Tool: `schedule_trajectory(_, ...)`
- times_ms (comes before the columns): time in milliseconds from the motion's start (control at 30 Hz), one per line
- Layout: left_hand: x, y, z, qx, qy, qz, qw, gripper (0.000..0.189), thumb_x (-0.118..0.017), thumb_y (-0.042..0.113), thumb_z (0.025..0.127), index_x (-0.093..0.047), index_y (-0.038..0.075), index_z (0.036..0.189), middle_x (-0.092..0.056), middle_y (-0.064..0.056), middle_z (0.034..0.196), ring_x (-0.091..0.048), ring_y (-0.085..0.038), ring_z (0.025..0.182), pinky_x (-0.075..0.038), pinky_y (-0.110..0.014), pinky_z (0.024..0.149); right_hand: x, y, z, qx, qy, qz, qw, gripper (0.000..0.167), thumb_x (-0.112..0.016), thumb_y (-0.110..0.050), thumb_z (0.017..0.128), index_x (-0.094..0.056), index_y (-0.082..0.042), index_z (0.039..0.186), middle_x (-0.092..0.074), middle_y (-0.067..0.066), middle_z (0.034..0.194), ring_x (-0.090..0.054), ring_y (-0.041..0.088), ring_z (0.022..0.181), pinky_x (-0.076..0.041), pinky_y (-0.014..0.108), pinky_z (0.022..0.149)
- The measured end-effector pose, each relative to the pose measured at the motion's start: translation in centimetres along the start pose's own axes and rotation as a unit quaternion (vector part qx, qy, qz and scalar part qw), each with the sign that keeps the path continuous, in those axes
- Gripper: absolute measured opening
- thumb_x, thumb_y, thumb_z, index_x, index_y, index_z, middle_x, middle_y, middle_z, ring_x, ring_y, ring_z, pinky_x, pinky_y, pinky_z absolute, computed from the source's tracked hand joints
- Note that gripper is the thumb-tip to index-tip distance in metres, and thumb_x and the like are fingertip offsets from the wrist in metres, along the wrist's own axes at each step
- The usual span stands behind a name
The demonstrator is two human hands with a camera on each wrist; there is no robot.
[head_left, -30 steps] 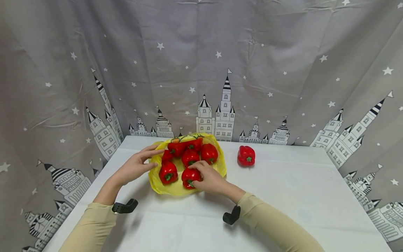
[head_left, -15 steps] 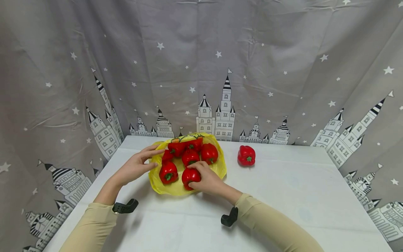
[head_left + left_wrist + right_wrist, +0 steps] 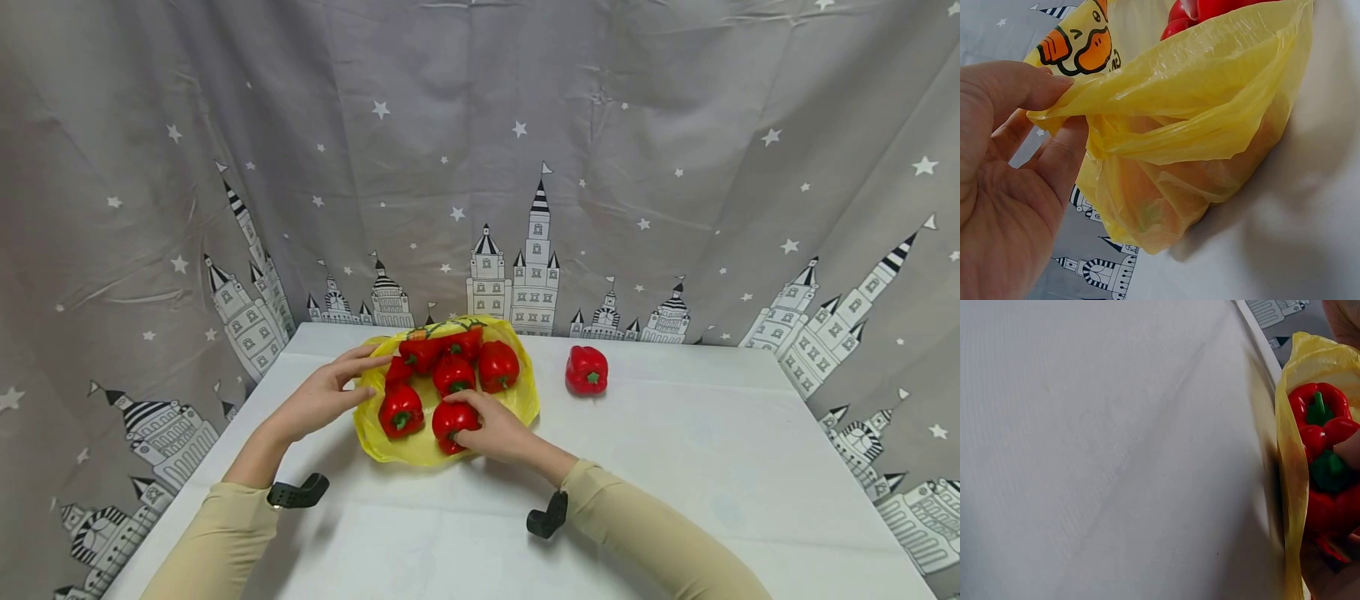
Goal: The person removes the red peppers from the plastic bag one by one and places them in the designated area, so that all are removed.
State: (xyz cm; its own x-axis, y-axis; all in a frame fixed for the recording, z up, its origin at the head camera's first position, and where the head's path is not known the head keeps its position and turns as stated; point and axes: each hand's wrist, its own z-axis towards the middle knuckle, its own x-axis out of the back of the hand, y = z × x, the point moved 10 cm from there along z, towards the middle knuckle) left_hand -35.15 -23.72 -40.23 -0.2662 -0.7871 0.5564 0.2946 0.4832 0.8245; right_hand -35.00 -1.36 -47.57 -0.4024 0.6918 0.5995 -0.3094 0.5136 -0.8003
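Observation:
A yellow plastic bag [image 3: 427, 452] lies with its mouth spread wide, several red bell peppers inside. My left hand [image 3: 322, 402] pinches the bag's edge between thumb and fingers, as the left wrist view shows at the yellow film [image 3: 1204, 100]. At the front of the bag, my right hand [image 3: 501, 429] grips a red bell pepper [image 3: 450, 421], thumb near its green stem [image 3: 1331, 470]. Beside that one sits another red bell pepper [image 3: 401, 411], stem facing me. The rest are bunched toward the back, among them a pepper [image 3: 498, 365] at the right.
One red bell pepper [image 3: 587, 372] stands alone on the white tabletop [image 3: 675, 450], right of the bag. Behind the table hangs a grey curtain [image 3: 637, 167] printed with castles and stars. A black wrist camera [image 3: 298, 492] sits on each forearm.
The right wrist has shifted slightly left, and the gripped pepper has turned a little, its stem now more covered by the thumb. My left hand stays in place.

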Motion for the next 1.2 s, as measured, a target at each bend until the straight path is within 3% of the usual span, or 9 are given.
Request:
schedule_trajectory(433,-0.1,0.0,0.0,0.002,-0.001,0.0,1.0,0.047,-0.067,0.019,0.1,-0.06,0.02,0.146,-0.023,-0.012,0.168,-0.023,-0.046,0.15,-0.025,-0.069,0.114,-0.4,1.5,-0.3,-0.045,-0.005,0.089,0.995,0.067,-0.074,-0.022,0.088,-0.05,-0.04,0.148,-0.049,0.003,0.148,-0.048,0.025,0.131,-0.041,0.05,0.11)
schedule_trajectory(667,-0.1,-0.1,0.0,0.009,-0.001,0.004,1.0,0.046,-0.067,0.021,0.1,-0.06,0.021,0.146,-0.023,-0.011,0.168,-0.024,-0.046,0.15,-0.027,-0.068,0.114,-0.4,1.5,-0.3,-0.038,-0.011,0.1,0.9942,0.067,-0.072,-0.022,0.089,-0.049,-0.041,0.149,-0.049,0.002,0.147,-0.048,0.025,0.13,-0.041,0.049,0.11)
schedule_trajectory(867,-0.1,-0.1,0.0,0.007,0.0,0.002,1.0,0.046,-0.067,0.02,0.1,-0.06,0.02,0.146,-0.023,-0.011,0.168,-0.024,-0.047,0.15,-0.027,-0.068,0.114,-0.2,1.1,-0.5,-0.03,-0.012,0.12,0.9922,0.065,-0.073,-0.019,0.089,-0.051,-0.038,0.148,-0.054,0.003,0.14,-0.054,0.023,0.122,-0.049,0.042,0.102)
schedule_trajectory(1200,0.0,-0.2,0.0,0.008,0.001,0.002,1.0,0.046,-0.067,0.019,0.1,-0.059,0.018,0.146,-0.022,-0.012,0.168,-0.023,-0.045,0.151,-0.027,-0.068,0.114,2.0,-0.3,-1.3,-0.002,-0.012,0.155,0.9879,0.059,-0.072,-0.019,0.092,-0.053,-0.032,0.147,-0.052,0.004,0.143,-0.057,0.029,0.125,-0.053,0.04,0.1)
